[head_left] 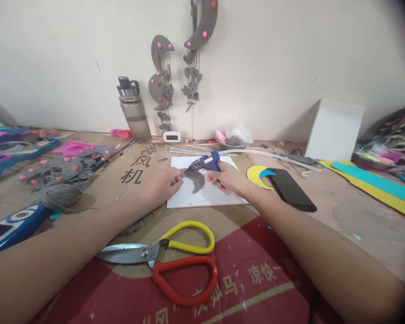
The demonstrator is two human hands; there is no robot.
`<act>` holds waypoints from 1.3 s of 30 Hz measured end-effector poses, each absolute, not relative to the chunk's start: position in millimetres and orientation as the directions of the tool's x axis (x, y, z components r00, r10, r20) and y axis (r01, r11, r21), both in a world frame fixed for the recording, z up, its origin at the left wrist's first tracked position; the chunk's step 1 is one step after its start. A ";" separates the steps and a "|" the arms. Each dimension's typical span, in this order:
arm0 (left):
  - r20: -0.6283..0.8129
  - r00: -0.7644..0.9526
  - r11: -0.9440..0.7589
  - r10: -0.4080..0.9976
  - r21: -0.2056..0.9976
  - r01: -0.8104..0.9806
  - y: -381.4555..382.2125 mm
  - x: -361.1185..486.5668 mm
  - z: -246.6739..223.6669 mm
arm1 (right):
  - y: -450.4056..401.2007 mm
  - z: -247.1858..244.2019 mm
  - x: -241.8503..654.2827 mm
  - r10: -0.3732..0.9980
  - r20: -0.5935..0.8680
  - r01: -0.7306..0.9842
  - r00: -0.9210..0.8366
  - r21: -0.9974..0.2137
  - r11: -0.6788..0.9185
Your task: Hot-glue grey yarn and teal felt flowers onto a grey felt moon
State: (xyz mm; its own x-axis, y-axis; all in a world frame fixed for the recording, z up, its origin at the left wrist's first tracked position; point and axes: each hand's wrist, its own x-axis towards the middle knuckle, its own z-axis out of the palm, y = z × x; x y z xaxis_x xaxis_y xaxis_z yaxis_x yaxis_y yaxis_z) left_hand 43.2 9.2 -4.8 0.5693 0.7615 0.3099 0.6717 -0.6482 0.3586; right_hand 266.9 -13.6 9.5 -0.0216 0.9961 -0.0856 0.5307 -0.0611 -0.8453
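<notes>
My right hand (224,174) is wrapped round a dark blue hot glue gun (204,163), its nozzle pointing left. The nozzle tip is close to the upper end of a grey felt crescent (196,181), which lies on a white board (182,200). My left hand (168,182) is closed at that same end, thumb and fingers pinched on the felt by the nozzle. The fingertips partly hide the crescent's tip. Nearer to me, scissors (145,253) with one yellow and one red handle lie spread on the cardboard.
To the right are a yellow paper crescent (254,175) and a black phone (292,189). A water bottle (135,117) and a small digital clock (172,137) stand by the wall, below hanging felt crescents (162,90). Grey yarn (62,193) and felt pieces lie left.
</notes>
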 end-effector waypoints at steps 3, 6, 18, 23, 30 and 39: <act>0.305 0.561 -0.638 0.770 0.360 0.681 8.8 43.3 -4.5 | -15.3 10.0 265.3 0.996 -0.088 0.504 0.003 -0.860 -0.077; 0.316 0.561 -0.644 0.765 0.367 0.672 10.5 43.0 -6.6 | -16.8 10.0 265.2 0.995 -0.095 0.465 0.022 -0.880 -0.094; 0.315 0.564 -0.646 0.763 0.356 0.675 10.6 42.7 -7.2 | -19.0 15.3 264.8 0.996 -0.084 0.461 -0.038 -0.886 -0.057; 0.323 0.561 -0.647 0.762 0.357 0.674 10.1 43.3 -6.4 | -17.1 11.4 265.9 0.996 -0.092 0.482 0.001 -0.872 -0.081; 0.322 0.558 -0.645 0.764 0.369 0.670 10.7 43.3 -7.5 | -16.0 7.4 268.4 0.999 -0.048 0.447 -0.007 -0.894 -0.040; 0.317 0.552 -0.637 0.771 0.391 0.665 11.1 44.2 -7.2 | -18.3 12.5 264.4 0.995 -0.092 0.484 0.028 -0.870 -0.094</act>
